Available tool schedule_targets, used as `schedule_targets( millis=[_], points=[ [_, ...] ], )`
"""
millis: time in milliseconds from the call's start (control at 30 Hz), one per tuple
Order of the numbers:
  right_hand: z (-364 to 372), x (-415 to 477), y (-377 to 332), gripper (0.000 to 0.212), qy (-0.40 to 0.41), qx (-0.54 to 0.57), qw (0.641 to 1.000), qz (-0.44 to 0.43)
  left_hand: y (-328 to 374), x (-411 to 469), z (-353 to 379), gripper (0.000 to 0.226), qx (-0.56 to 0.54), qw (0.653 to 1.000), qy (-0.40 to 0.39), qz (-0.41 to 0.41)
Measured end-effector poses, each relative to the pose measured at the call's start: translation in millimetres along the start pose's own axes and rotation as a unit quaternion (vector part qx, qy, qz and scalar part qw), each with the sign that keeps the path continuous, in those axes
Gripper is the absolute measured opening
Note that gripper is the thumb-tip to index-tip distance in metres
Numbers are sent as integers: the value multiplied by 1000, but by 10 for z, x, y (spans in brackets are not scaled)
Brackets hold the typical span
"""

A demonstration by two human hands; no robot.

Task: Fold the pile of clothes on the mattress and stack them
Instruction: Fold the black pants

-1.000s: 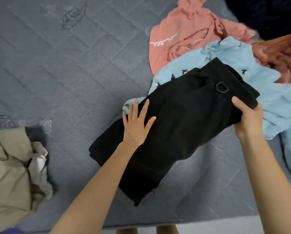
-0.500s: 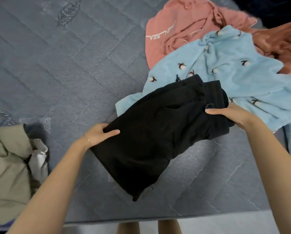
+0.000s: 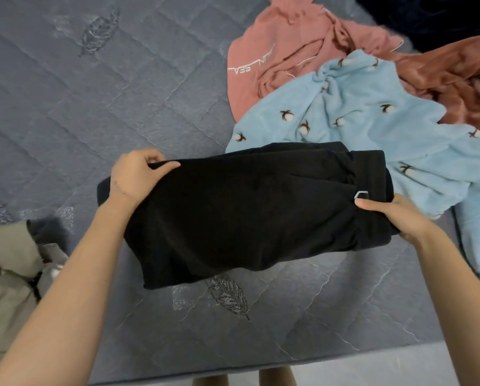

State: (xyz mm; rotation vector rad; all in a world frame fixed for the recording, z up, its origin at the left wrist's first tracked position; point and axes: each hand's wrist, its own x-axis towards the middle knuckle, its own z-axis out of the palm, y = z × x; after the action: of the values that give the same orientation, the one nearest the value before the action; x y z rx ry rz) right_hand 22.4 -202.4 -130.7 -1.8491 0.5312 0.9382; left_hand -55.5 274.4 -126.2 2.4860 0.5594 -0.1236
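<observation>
A folded black garment [image 3: 247,207] is held level just above the grey quilted mattress [image 3: 94,107]. My left hand [image 3: 138,174] grips its left end, thumb on top. My right hand [image 3: 394,215] grips its right end beside a small metal ring. Behind it lies a pile: a light blue fleece piece with a cotton-flower print [image 3: 358,115], a pink sweatshirt with white lettering [image 3: 283,57] and a rust-brown garment [image 3: 461,79]. A khaki garment [image 3: 7,274] sits at the left edge.
A dark navy fabric [image 3: 428,15] fills the far right corner. The mattress's near edge [image 3: 261,366] runs along the bottom of the view, with pale floor and my feet below it.
The black garment has been folded shorter and turned level. My left hand went from pressing flat on it to gripping its left end. The right hand keeps hold of the right end.
</observation>
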Motion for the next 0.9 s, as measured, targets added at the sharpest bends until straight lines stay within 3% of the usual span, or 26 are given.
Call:
schedule_targets(
  millis=[67,133,267,367,433,500,600,667,700,800,900],
  points=[
    [82,45,107,47,17,17,1000,-1,208,2,102,22,60,992,86,67],
    [173,96,236,39,29,48,998,1,402,-99,320,34,87,983,98,126],
    [384,162,389,41,32,108,994,10,707,-483,979,57,165,969,-8,185],
    [495,164,344,32,67,126,990,-18,727,-616,1381,75,304,924,-130,192],
    [529,173,330,32,94,117,987,-48,718,-590,1509,82,350,910,-156,160],
    [550,170,338,35,102,106,987,-63,847,-612,1527,80,343,919,-135,137],
    [570,136,353,42,112,87,987,-70,1208,-828,1575,63,149,971,-81,168],
    [600,79,323,43,129,60,987,-82,1452,-998,1633,57,-58,982,-133,124],
    [626,40,298,40,140,39,985,-95,1575,-1054,1653,57,-167,964,-198,61],
    [757,-160,194,26,146,-2,978,-148,1886,-1132,1724,63,-398,838,-349,-129],
    [907,-355,141,22,24,-5,979,-201,1973,-1110,1787,71,-488,794,-312,-185]
  ],
)
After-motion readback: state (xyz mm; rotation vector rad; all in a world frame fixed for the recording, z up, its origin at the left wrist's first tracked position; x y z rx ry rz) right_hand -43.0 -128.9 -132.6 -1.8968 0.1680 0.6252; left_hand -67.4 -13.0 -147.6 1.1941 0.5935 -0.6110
